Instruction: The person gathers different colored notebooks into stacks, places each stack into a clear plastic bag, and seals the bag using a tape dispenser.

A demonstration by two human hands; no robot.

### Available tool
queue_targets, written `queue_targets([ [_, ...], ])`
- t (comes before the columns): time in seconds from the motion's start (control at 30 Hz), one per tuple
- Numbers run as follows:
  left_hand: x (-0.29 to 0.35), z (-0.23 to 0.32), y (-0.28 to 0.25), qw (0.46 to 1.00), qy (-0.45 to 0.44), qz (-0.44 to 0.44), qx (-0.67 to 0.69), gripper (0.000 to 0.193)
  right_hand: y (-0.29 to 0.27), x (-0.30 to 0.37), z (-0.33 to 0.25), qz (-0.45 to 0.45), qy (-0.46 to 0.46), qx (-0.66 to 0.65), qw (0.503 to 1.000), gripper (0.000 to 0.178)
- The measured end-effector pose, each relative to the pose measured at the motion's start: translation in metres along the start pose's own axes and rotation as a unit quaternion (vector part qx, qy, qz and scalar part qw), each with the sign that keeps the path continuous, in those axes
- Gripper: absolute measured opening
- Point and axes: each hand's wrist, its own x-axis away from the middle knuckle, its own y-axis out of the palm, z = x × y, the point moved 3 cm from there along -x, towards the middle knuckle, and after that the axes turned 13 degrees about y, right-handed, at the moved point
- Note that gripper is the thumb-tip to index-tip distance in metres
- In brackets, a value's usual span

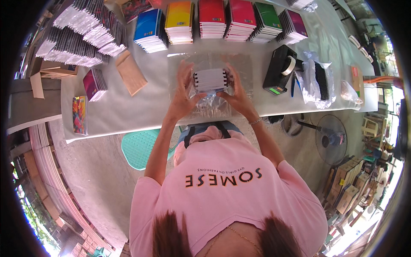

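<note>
A small stack of spiral notebooks [209, 80] stands in front of me, its white page edges and dark binding loops showing. My left hand [184, 92] is curved around its left side, and my right hand [234, 92] grips the right side. Both thumbs press at the near edge of the stack. Under it and around it lies clear plastic film [239, 103], crinkled toward me. Whether the film wraps the stack cannot be made out.
Notebook stacks line the far side: blue [147, 23], yellow [180, 17], red [212, 15], pink, green, purple. Wrapped notebooks [85, 25] pile up far left, near a brown cardboard piece [130, 73]. At right are a black tape dispenser [274, 75] and a plastic-wrapped bundle [319, 83].
</note>
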Motion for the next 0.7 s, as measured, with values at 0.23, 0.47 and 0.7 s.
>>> queue_targets([
  [0.23,0.023,-0.009,-0.006,0.976,0.053,0.046,-0.206,0.083,-0.009,0.019,0.006,0.031,-0.032,0.033,0.998,0.084],
  [0.47,0.025,-0.008,0.012,0.961,0.09,0.129,-0.227,0.071,-0.005,0.012,0.006,0.018,-0.074,0.062,0.995,0.078],
  [0.7,0.019,0.002,0.015,0.925,0.137,0.076,-0.345,0.068,-0.009,0.004,-0.002,0.02,-0.117,0.074,0.99,0.072],
])
